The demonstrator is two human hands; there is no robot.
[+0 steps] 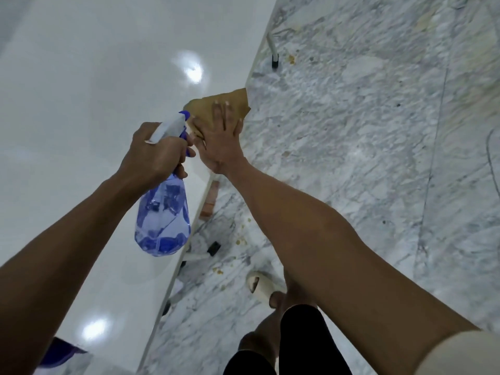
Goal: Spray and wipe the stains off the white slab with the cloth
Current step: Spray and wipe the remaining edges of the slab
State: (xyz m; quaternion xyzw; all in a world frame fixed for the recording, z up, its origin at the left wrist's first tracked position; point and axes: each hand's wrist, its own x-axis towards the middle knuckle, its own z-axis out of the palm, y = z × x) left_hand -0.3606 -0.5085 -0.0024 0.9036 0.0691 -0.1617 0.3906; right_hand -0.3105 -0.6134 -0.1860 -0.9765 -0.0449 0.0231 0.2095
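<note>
Item: white slab [89, 109] — glossy tabletop that filled the left half of the head view, its long edge running from upper right down to lower left. No stain could be made out on the bare part; ceiling lights glared off it in two spots, which may have hidden marks.

Item: cloth [213, 104] — tan, flattened on the slab right at its edge, one corner overhanging the marble floor [365, 136].

Item: right hand [220, 139] — laid palm-down on the cloth, fingers spread and flat, pressing rather than clamping.

Item: spray bottle [162, 220] — translucent blue, white-and-blue trigger head, held above the slab with the nozzle aimed toward the cloth.

Item: left hand [154, 155] — closed round the bottle's neck, fingers wrapped at the trigger.

Surroundings: crumbs and brownish spots on the floor, table legs [273, 50] with dark feet, a pale sandal [263, 288] below.

Risks, as judged:
- The cloth sat so near the edge that an outward stroke could push it off onto the dirty floor — it would then carry grit back to the slab.
- With the nozzle so close to the wiping hand, a squeeze would likely wet the knuckles or the cloth rather than the stain.
- Spray drifting past the edge could slick the marble beside the sandalled foot.
- Glare might let a streak pass unnoticed.
</note>
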